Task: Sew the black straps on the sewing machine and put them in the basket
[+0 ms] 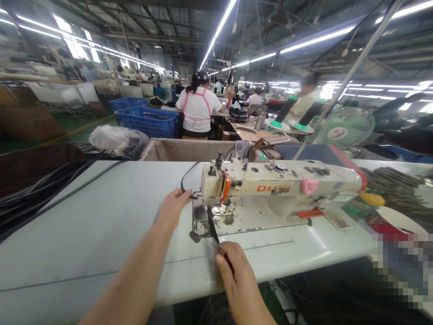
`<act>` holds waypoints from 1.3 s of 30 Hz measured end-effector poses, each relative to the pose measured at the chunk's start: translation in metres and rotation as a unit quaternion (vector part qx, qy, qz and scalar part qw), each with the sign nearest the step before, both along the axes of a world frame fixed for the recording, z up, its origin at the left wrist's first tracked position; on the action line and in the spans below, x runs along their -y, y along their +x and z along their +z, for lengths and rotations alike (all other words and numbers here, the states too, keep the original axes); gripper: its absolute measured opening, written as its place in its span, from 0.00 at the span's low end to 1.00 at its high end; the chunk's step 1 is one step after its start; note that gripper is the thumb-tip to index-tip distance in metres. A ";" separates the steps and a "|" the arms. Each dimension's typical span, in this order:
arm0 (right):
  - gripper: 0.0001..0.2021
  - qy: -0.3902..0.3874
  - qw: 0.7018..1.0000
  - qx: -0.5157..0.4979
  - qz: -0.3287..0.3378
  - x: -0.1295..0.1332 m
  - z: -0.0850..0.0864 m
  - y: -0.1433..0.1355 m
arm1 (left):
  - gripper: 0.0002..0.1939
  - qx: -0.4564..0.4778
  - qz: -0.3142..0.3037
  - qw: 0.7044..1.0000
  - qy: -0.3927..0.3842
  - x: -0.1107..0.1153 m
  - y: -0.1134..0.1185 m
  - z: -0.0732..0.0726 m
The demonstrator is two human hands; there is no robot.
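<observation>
A narrow black strap (213,228) runs under the presser foot of a cream sewing machine (267,186). My right hand (235,268) is closed round the strap's near end at the table's front. A small pointed metal piece (215,247) sticks out between its fingers, too blurred to name. To the left of the needle area, my left hand (175,205) is closed, thumb and fingers pinching the strap where it comes out behind the foot. The strap's far part curves up and back over the table (135,194). Part of the strap beneath the machine head is hidden.
Bundles of long black strips (50,192) hang at the table's left edge. Behind it stand a beige fabric-lined bin (189,150), blue crates (149,122) and a seated co-worker (199,106). A green fan (348,128) and thread cones (284,110) are at the right.
</observation>
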State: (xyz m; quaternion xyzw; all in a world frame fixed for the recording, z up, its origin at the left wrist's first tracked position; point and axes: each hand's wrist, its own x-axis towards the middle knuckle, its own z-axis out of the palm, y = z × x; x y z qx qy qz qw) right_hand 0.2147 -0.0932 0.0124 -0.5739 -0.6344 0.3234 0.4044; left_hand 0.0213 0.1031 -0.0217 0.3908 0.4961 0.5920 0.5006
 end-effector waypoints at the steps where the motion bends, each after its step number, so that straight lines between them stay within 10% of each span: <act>1: 0.15 -0.023 1.000 -0.016 0.014 -0.001 0.004 -0.004 | 0.21 0.012 0.000 1.000 0.001 0.008 -0.003 0.001; 16: 0.31 -0.232 0.930 -0.271 0.093 -0.066 -0.016 -0.063 | 0.20 -0.169 0.078 0.982 0.019 0.131 -0.048 0.012; 30: 0.28 -0.213 0.929 -0.262 0.153 -0.074 -0.005 -0.078 | 0.17 -0.144 0.062 0.987 0.032 0.169 -0.063 0.000; 35: 0.09 -0.038 0.996 0.026 0.071 -0.059 0.001 -0.056 | 0.22 -0.209 0.018 0.978 -0.018 0.162 -0.085 0.005; 39: 0.16 0.093 0.931 0.352 -0.033 -0.040 -0.006 -0.033 | 0.29 -0.245 -0.033 0.967 -0.058 0.150 -0.113 0.002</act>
